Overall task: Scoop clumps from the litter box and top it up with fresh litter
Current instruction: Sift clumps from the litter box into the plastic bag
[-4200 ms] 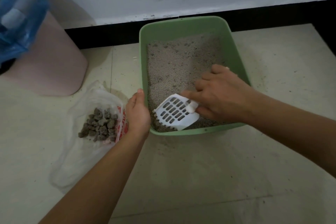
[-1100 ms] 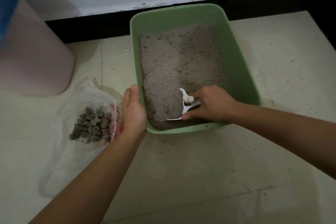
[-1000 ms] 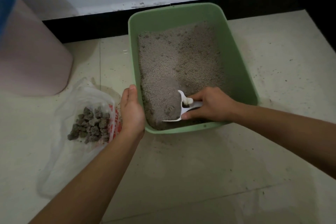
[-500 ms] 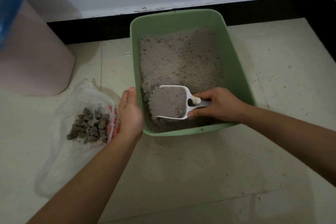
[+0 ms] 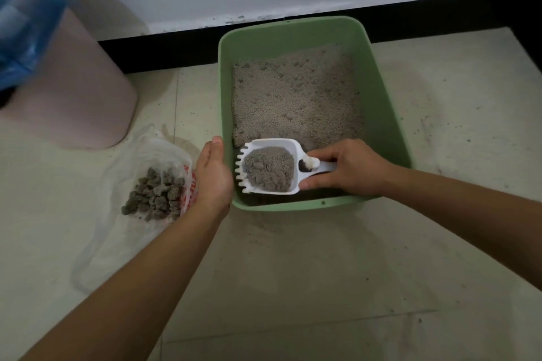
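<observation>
A green litter box (image 5: 390, 114) sits on the floor, filled with grey litter (image 5: 296, 97). My right hand (image 5: 349, 168) grips the handle of a white slotted scoop (image 5: 289, 146), held level over the box's near left corner. The scoop carries a heap of grey clumps and litter (image 5: 268, 171). My left hand (image 5: 214, 176) presses flat against the outside of the box's left wall near the front corner, fingers straight.
A clear plastic bag (image 5: 117, 214) lies on the floor left of the box with a pile of grey clumps (image 5: 155, 198) on it. A pink bin (image 5: 70, 85) with a blue liner (image 5: 23, 17) stands at far left. A wall with dark skirting runs behind.
The scoop went from dug into the litter to lifted and level, loaded with clumps, and loose litter has sifted out of it. My left hand stayed against the box wall.
</observation>
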